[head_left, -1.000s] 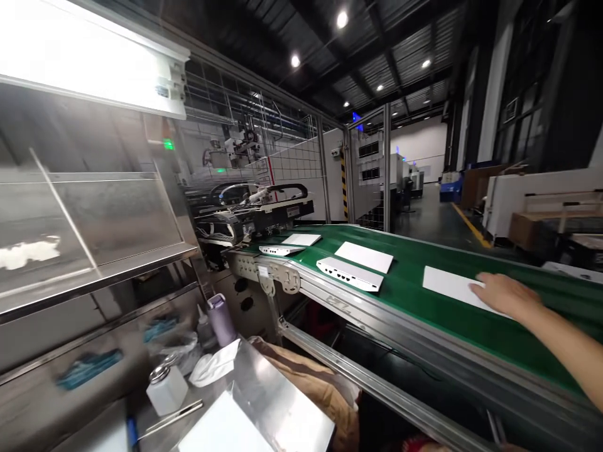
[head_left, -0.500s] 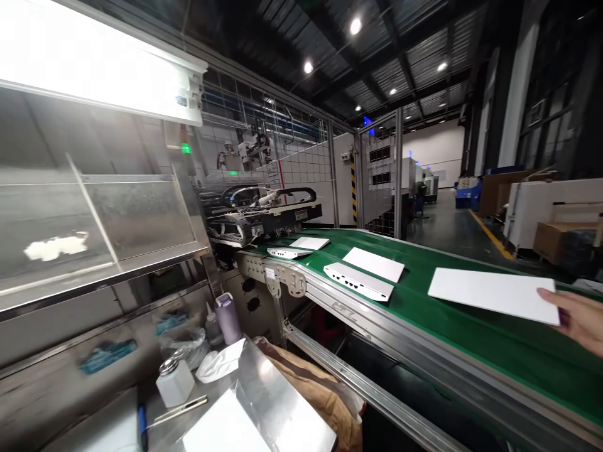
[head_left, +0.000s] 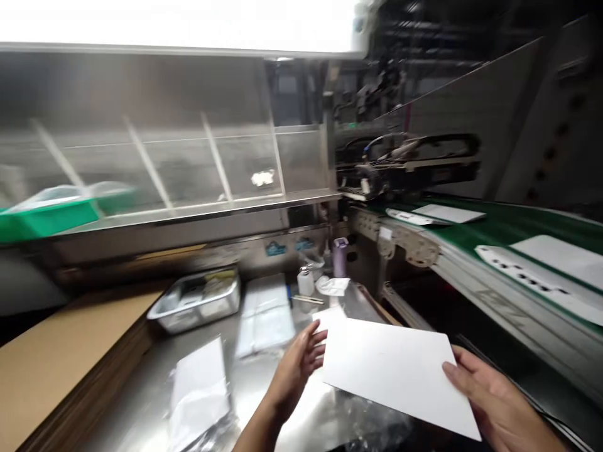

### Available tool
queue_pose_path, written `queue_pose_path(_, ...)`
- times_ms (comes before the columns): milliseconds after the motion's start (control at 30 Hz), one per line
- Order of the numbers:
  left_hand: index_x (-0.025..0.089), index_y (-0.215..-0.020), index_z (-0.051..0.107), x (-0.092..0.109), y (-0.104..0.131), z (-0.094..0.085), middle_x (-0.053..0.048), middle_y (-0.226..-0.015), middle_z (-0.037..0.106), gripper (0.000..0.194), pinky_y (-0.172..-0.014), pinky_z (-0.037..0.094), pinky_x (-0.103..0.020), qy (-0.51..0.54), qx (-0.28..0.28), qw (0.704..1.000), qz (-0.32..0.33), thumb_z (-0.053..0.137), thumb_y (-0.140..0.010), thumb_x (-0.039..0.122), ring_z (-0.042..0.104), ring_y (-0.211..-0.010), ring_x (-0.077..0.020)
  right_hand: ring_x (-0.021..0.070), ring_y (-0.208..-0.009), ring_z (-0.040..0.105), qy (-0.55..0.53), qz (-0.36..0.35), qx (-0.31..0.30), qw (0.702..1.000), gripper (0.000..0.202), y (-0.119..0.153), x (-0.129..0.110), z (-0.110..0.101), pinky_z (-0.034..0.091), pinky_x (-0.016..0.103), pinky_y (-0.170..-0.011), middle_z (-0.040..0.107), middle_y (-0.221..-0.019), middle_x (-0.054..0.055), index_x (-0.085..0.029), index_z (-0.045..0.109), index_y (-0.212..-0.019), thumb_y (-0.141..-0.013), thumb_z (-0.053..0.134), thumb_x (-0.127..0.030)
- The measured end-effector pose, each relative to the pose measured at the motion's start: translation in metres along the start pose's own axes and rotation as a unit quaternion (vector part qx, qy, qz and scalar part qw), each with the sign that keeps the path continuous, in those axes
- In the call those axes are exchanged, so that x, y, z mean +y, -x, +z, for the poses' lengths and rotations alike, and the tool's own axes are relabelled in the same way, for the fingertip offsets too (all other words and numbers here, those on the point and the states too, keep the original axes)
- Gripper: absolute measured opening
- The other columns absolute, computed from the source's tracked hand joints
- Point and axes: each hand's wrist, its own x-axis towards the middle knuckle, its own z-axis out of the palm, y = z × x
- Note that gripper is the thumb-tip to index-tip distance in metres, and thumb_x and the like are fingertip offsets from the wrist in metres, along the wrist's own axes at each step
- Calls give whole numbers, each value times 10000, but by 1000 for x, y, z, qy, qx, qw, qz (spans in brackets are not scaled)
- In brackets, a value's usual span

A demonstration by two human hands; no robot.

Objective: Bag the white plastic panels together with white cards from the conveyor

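A flat white rectangular panel (head_left: 391,370) is tilted above the steel bench. My right hand (head_left: 492,389) grips its right end, thumb on top and fingers beneath. At the panel's left edge, my left hand (head_left: 299,358) is open with fingers apart; whether the fingertips touch the edge I cannot tell. Farther right, a white casing with a row of dark ports (head_left: 522,273) lies on the conveyor, with a plain white panel (head_left: 560,251) beside it. A similar pair lies farther up the belt.
The green conveyor belt (head_left: 499,220) runs along the right. On the bench are a bagged white piece (head_left: 200,383), a wrapped white stack (head_left: 264,314), a metal tray (head_left: 198,311), a pump bottle (head_left: 305,281) and tweezers (head_left: 308,299). Stacked cardboard (head_left: 80,351) stands left.
The view has swung left from the conveyor to the bench. My right hand has brought the white panel from over the belt to above the bench, and my left hand has come into view.
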Motion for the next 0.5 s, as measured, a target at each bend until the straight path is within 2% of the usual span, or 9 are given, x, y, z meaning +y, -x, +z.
queue_pose_path(67,215,-1390,493,-3,3,-6,-117,-1378,573,582,-1011,442,-394,64,13,998,7,535,-888,506,577,-1184,-271,300,-1263,512,9,30,-46,998,757,-10,21,23,536,360,-948,513,-1426,69,-298,392,-1427,-774,736,-466)
queue_pose_path(133,233,-1392,493,-5,8,-13,-81,-1408,551,554,-1001,448,-368,82,42,996,7,554,-890,459,558,-1207,-269,291,-1283,494,18,66,-63,996,752,-19,35,33,543,345,-941,502,-1437,62,-302,383,-1433,-786,729,-468)
queue_pose_path(233,253,-1412,462,-6,15,-22,-61,-1416,547,566,-968,471,-370,83,67,994,-8,556,-890,451,564,-1202,-282,274,-1315,462,21,132,-94,987,738,-32,45,31,531,302,-959,497,-1440,71,-269,395,-1435,-800,730,-438)
queue_pose_path(300,237,-1418,456,-8,17,-27,-68,-1439,526,571,-1000,456,-388,72,70,995,-7,541,-897,454,553,-1224,-291,264,-1332,442,10,168,-100,981,743,-39,46,25,535,274,-951,497,-1441,67,-265,393,-1442,-802,728,-439)
queue_pose_path(400,230,-1423,454,-7,14,-33,-59,-1515,433,558,-1102,371,-412,5,65,998,12,499,-917,463,463,-1330,-299,256,-1345,425,-9,199,-70,977,786,-43,45,16,565,225,-874,507,-1433,43,-294,383,-1453,-775,753,-444)
queue_pose_path(500,247,-1459,393,-2,10,-33,-40,-1573,325,599,-1200,191,-429,-169,78,981,49,490,-920,489,266,-1455,-296,251,-1333,440,-28,200,-68,977,765,-42,46,17,571,195,-831,517,-1424,32,-300,385,-1454,-791,737,-447)
